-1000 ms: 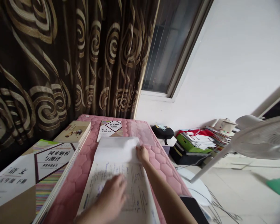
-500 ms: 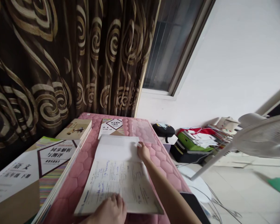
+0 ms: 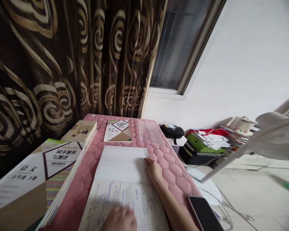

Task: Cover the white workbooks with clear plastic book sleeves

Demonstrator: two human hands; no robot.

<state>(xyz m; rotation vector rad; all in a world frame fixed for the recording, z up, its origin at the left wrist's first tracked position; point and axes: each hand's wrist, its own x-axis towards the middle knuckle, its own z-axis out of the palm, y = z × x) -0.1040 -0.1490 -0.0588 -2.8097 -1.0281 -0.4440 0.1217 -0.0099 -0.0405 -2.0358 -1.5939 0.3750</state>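
An open workbook (image 3: 144, 195) lies in front of me, with print and blue handwriting on its near page. Its far side is a blank white sheet (image 3: 121, 165). My right hand (image 3: 154, 171) is at the right edge of that blank sheet, its fingers closed on the edge. Low in the view, my left hand (image 3: 121, 219) is over the written page. It is smeared by motion, so I cannot make out whether its fingers are spread or closed. Just beyond the workbook sits another workbook (image 3: 118, 131) with a white and tan cover.
Stacked books (image 3: 36, 179) stand along the left side of the pink padded surface (image 3: 83, 179). A phone (image 3: 203, 211) lies at the right edge, and a clear sheet (image 3: 150, 133) at the far end. Beyond are a fan (image 3: 272, 138), a black case (image 3: 172, 131) and piled papers (image 3: 209, 141).
The view has tilted slightly, and more of the phone shows. The open workbook has come nearer to me, baring the cover beyond it. My right hand has moved nearer with it.
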